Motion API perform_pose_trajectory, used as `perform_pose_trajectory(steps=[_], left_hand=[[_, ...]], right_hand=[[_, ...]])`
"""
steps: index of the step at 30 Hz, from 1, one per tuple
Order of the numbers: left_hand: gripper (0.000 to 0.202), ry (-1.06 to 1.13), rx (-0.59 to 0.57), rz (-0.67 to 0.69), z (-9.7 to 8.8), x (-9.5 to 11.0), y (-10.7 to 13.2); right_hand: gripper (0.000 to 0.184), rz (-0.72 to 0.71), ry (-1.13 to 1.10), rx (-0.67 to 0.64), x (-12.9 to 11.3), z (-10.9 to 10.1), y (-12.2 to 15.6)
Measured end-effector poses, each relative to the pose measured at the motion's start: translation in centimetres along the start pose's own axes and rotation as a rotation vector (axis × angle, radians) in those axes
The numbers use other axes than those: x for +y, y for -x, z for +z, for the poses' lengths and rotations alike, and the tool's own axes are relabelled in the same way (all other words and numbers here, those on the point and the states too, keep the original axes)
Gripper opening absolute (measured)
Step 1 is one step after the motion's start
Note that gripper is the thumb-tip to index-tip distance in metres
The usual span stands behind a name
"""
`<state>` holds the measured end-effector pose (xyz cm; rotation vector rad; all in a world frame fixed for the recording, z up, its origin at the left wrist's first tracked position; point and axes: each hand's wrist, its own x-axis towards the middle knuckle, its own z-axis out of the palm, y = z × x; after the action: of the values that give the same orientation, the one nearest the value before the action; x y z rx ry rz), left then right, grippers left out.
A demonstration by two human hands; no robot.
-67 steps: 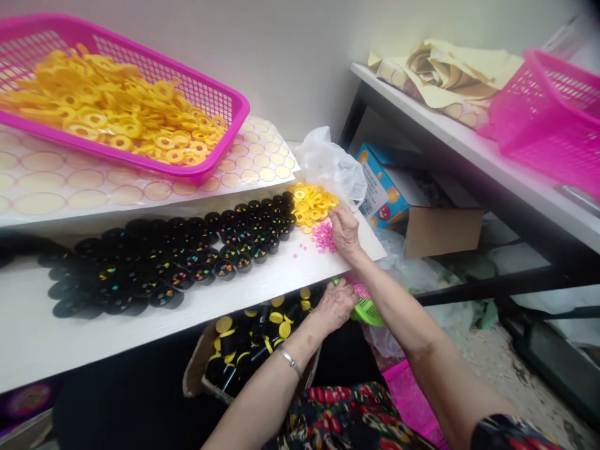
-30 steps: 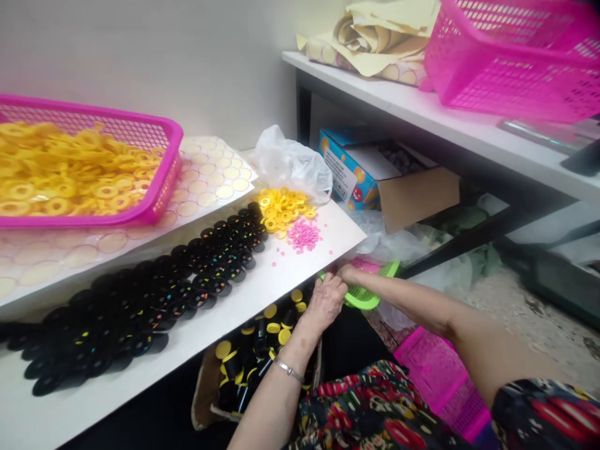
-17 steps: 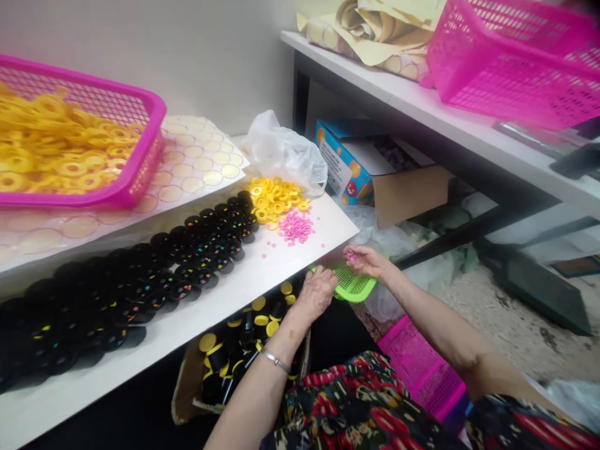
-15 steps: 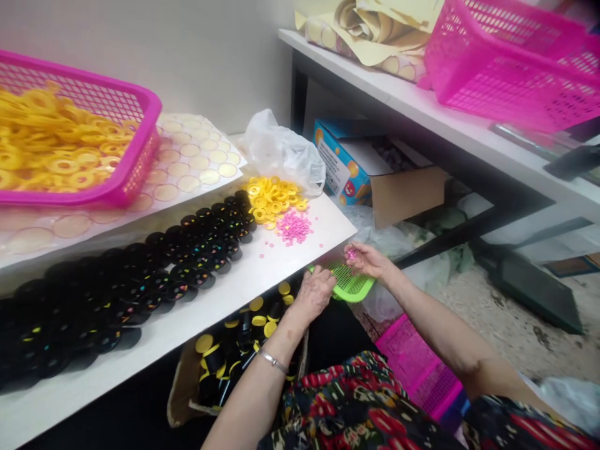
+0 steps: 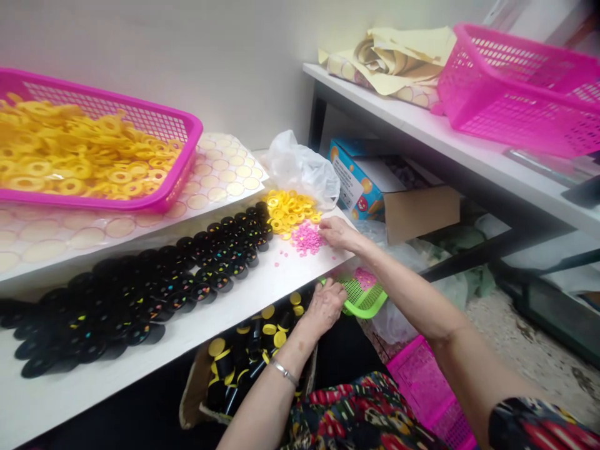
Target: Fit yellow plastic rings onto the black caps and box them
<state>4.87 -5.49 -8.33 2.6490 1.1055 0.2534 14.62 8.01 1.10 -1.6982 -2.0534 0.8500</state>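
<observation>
My right hand point(image 5: 338, 234) rests on the white board point(image 5: 262, 284), fingers curled down beside a small heap of pink beads point(image 5: 306, 238). Whether it holds any beads is hidden. Just behind the heap lies a pile of small yellow rings point(image 5: 289, 211). My left hand point(image 5: 325, 305) is below the board's edge, closed on the rim of a green mesh scoop point(image 5: 364, 297) with a few pink beads in it. Rows of black caps with coloured dots point(image 5: 154, 284) cover the board to the left.
A pink basket of yellow rings point(image 5: 175, 181) sits on sticker sheets at the back left. A cardboard box of black and yellow tubes point(image 5: 248, 353) stands under the board. A white plastic bag point(image 5: 300, 165), a blue carton point(image 5: 359, 181) and a shelf with another pink basket point(image 5: 515, 100) are at the right.
My right hand has risen from over the green scoop to the pink beads on the board. My left hand stays on the scoop.
</observation>
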Motion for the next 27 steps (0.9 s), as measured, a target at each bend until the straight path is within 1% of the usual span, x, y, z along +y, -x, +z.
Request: perform_pose_trajectory(steps=[2,3,5,7,9,11,12,13,14,15,16,17,18,19,20,21,22,24,25,27], left_hand=[[0.020,0.002,0.002,0.001,0.0,0.0,0.0],[0.020,0.002,0.004,0.001,0.1,0.0,0.0],[0.020,0.000,0.009,0.002,0.1,-0.1,0.0],[0.020,-0.005,0.021,0.002,0.2,-0.1,0.0],[0.019,-0.010,0.031,-0.005,0.3,-0.1,-0.1],[0.019,-0.013,0.037,-0.017,0.4,-0.2,-0.2],[0.018,-0.014,0.039,-0.019,0.5,-0.2,-0.3],[0.018,-0.016,0.042,-0.020,0.5,-0.2,-0.3],[0.019,-0.020,0.045,-0.020,0.5,-0.2,-0.3],[0.019,-0.025,0.047,-0.020,0.5,-0.2,-0.4],[0.020,-0.032,0.046,-0.022,0.5,-0.2,-0.5],[0.020,-0.039,0.042,-0.026,0.5,-0.2,-0.6],[0.020,-0.045,0.035,-0.031,0.4,-0.1,-0.8],[0.020,-0.051,0.026,-0.034,0.4,0.0,-1.0],[0.020,-0.054,0.013,-0.034,0.4,0.1,-1.3],[0.020,-0.056,0.000,-0.032,0.4,0.2,-1.6],[0.019,-0.056,-0.009,-0.031,0.4,0.3,-1.9],[0.024,-0.059,-0.003,-0.037,0.3,0.5,-2.3],[0.031,-0.063,0.016,-0.045,0.1,0.5,-2.3],[0.046,-0.085,0.061,-0.059,-0.4,0.7,-1.8]], right_hand=[[0.013,-0.056,-0.014,-0.022,0.0,-0.8,0.2],[0.013,-0.082,-0.050,0.000,0.3,-1.3,0.7],[0.014,-0.089,-0.137,0.118,1.3,-2.3,2.2],[0.016,-0.010,-0.202,0.298,2.9,-2.9,4.8],[0.019,0.117,-0.211,0.421,4.9,-2.7,8.5],[0.021,0.237,-0.106,0.501,7.1,-1.5,12.9],[0.022,0.309,-0.030,0.573,8.0,-0.6,15.1],[0.025,0.397,0.016,0.600,8.9,0.6,17.1],[0.029,0.487,0.018,0.595,9.5,1.7,18.7],[0.033,0.586,-0.050,0.573,9.9,2.9,19.9],[0.036,0.685,-0.193,0.515,10.1,4.0,20.7],[0.038,0.775,-0.406,0.445,10.1,4.9,20.9],[0.038,0.836,-0.656,0.366,10.0,5.6,20.7],[0.035,0.863,-0.910,0.297,9.9,6.1,20.2],[0.029,0.869,-1.115,0.268,9.7,6.4,19.5],[0.021,0.870,-1.250,0.291,9.6,6.5,18.6],[0.014,0.872,-1.328,0.333,9.5,6.5,17.6],[0.009,0.909,-1.350,0.446,9.6,6.2,15.9],[0.009,0.933,-1.339,0.475,9.8,6.1,15.3],[0.009,0.978,-1.323,0.492,10.4,5.9,14.3]])
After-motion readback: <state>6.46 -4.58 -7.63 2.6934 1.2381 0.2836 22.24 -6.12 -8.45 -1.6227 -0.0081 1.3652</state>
